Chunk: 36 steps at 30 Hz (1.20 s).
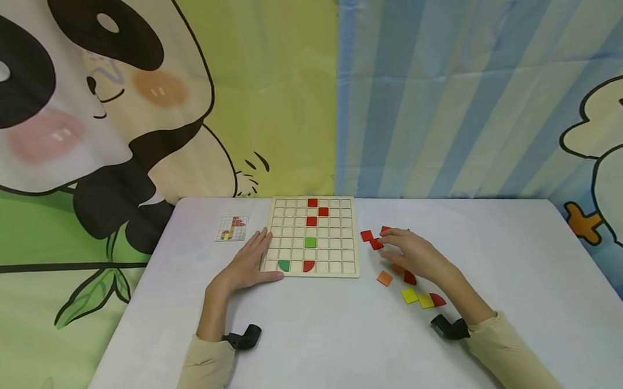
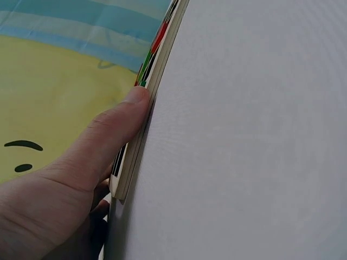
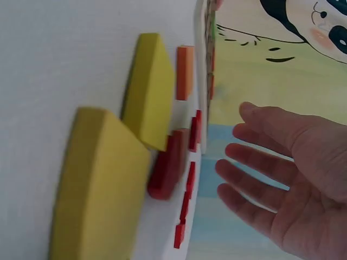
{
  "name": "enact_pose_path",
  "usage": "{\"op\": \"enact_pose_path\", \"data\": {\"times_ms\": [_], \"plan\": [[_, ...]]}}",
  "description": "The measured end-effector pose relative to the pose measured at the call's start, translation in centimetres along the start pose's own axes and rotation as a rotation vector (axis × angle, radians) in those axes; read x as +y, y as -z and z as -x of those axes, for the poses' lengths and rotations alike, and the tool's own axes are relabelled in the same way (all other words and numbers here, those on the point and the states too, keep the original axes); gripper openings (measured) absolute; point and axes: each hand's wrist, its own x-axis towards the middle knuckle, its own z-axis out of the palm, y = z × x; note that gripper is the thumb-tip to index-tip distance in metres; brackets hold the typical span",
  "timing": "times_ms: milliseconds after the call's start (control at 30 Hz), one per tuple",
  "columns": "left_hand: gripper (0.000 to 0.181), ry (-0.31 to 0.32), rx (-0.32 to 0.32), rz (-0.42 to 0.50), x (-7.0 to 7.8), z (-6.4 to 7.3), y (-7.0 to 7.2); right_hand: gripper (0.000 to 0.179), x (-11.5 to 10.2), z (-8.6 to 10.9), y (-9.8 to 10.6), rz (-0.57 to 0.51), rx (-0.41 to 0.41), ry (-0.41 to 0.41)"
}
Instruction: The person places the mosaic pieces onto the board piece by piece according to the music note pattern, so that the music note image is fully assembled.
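A wooden grid board [image 1: 339,239] lies on the table, holding several red squares, a green square [image 1: 310,242], a green quarter-round [image 1: 284,265] and a red quarter-round [image 1: 308,266]. My left hand [image 1: 244,267] rests at its lower left corner, thumb along the front edge and fingers by the left side. To the board's right, my right hand [image 1: 418,253] hovers over loose tiles, fingers apart and nothing held in the right wrist view. Near it lie red squares [image 1: 366,235], an orange square [image 1: 385,278], yellow squares [image 1: 410,295] and red quarter-rounds [image 1: 438,300]. The hand hides some tiles.
A small printed pattern card [image 1: 232,228] lies left of the board. Each wrist wears a black camera mount [image 1: 244,338]. Behind the white table [image 1: 318,345] hangs a printed cloth [image 1: 281,91] with a panda and blue stripes.
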Motion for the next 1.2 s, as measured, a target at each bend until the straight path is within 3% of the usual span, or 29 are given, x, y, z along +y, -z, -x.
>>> {"op": "enact_pose_path", "data": {"times_ms": [200, 333, 767, 1200], "plan": [[0.114, 0.000, 0.004, -0.003, -0.1, -0.1, 0.0, 0.034, -0.2, -1.5, -0.7, 0.080, -0.111, -0.020], [0.114, 0.004, 0.001, -0.008, -0.1, 0.0, 0.1, 0.027, -0.2, -1.6, -0.9, 0.105, -0.143, -0.039], [0.115, 0.008, 0.001, 0.000, 0.0, 0.0, 0.0, 0.006, 0.0, -1.3, -0.8, 0.092, -0.093, 0.010], [0.114, 0.002, -0.001, 0.002, 0.1, 0.2, 0.2, 0.010, 0.6, -1.7, -1.3, 0.186, -0.099, -0.032]]}}
